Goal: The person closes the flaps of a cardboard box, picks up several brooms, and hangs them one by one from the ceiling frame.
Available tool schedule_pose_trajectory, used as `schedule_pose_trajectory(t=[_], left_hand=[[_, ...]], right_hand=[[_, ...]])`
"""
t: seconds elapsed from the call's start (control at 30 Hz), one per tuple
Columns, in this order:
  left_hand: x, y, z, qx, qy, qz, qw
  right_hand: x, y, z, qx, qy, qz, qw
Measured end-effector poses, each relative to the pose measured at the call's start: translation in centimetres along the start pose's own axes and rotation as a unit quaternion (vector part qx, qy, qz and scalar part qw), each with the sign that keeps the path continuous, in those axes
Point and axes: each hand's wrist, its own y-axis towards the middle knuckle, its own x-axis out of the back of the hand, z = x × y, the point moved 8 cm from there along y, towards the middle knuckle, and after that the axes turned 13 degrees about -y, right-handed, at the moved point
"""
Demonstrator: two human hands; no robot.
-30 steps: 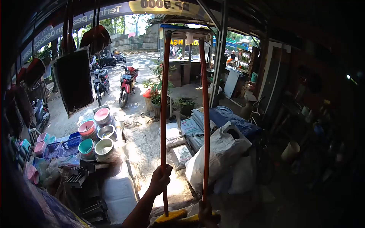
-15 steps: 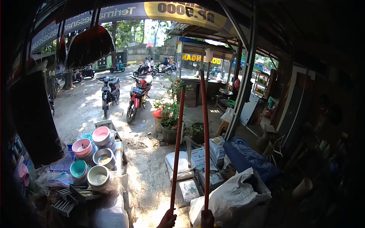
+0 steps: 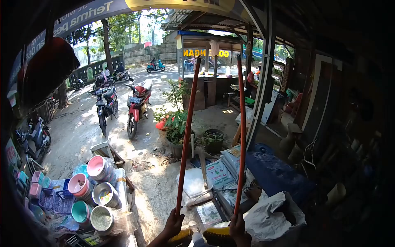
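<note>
My left hand (image 3: 174, 223) is closed round the lower end of a long, thin red pole (image 3: 188, 136), which rises with a slight tilt to the right. A second red pole (image 3: 242, 136) is gripped near its bottom by my right hand (image 3: 237, 227) and stands almost upright. Both poles have dark tips at the top, and they are apart along their whole visible length. Between my hands, at the bottom edge, are yellow-and-black items (image 3: 217, 236) that I cannot make out. Packed white bags (image 3: 195, 184) lie on the ground beyond the hands.
Stacked colourful basins (image 3: 96, 166) and purple baskets (image 3: 63, 201) stand at the left. A crumpled white sack (image 3: 269, 216) and a dark blue covered bundle (image 3: 275, 171) lie at the right, near a metal post (image 3: 262, 94). Potted plants (image 3: 177, 131) and parked motorbikes (image 3: 137, 105) are farther out.
The poles have spread farther apart at the top, and my hands show higher in view. My view has turned, bringing more of the left side into sight.
</note>
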Motion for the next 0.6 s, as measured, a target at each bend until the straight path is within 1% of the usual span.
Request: schedule_pose_trajectory(t=[0.03,0.1,0.17,0.23,0.27,0.3,0.37,0.4,0.43,0.5,0.53,0.57,0.6], left_hand=[[0.2,1.6,0.1,0.001,0.001,0.001,1.0],[0.9,5.1,0.4,0.027,0.005,-0.012,1.0],[1.8,9.2,1.3,0.037,0.01,-0.008,0.999],[2.9,14.8,2.4,-0.023,0.052,0.011,0.998],[2.0,16.5,1.3,0.017,-0.003,-0.003,1.0],[1.9,19.3,0.8,0.013,-0.001,0.005,1.0],[2.2,23.5,1.1,-0.008,0.071,0.017,0.997],[3.1,26.1,1.8,-0.218,0.156,-0.015,0.963],[3.4,28.1,2.6,-0.225,0.152,-0.005,0.963],[4.1,32.3,4.5,-0.109,0.187,0.025,0.976],[3.4,33.2,2.9,-0.087,0.232,0.006,0.969],[2.3,34.9,1.6,-0.126,0.169,0.023,0.977],[1.1,36.3,0.0,-0.166,0.146,0.028,0.975]], right_hand=[[-0.7,1.2,-0.4,-0.001,0.001,-0.001,1.0],[-0.4,3.7,0.6,0.072,-0.086,-0.13,0.985],[-1.5,7.0,0.5,0.1,-0.073,-0.166,0.978],[-2.4,9.7,1.3,0.203,-0.146,-0.3,0.92],[-4.1,12.2,-0.7,0.17,-0.176,-0.268,0.932],[-4.0,14.4,0.3,0.168,-0.175,-0.277,0.93],[-4.6,18.4,0.1,0.057,-0.214,-0.189,0.957],[-4.1,19.9,1.5,0.098,-0.236,-0.255,0.933],[-3.9,22.0,2.1,0.095,-0.237,-0.267,0.929],[-3.4,26.2,2.2,0.019,-0.219,-0.251,0.943],[-1.6,26.9,5.7,0.066,-0.239,-0.271,0.93],[-0.7,28.4,6.5,0.066,-0.246,-0.287,0.924],[0.1,30.3,6.9,0.052,-0.253,-0.285,0.923]])
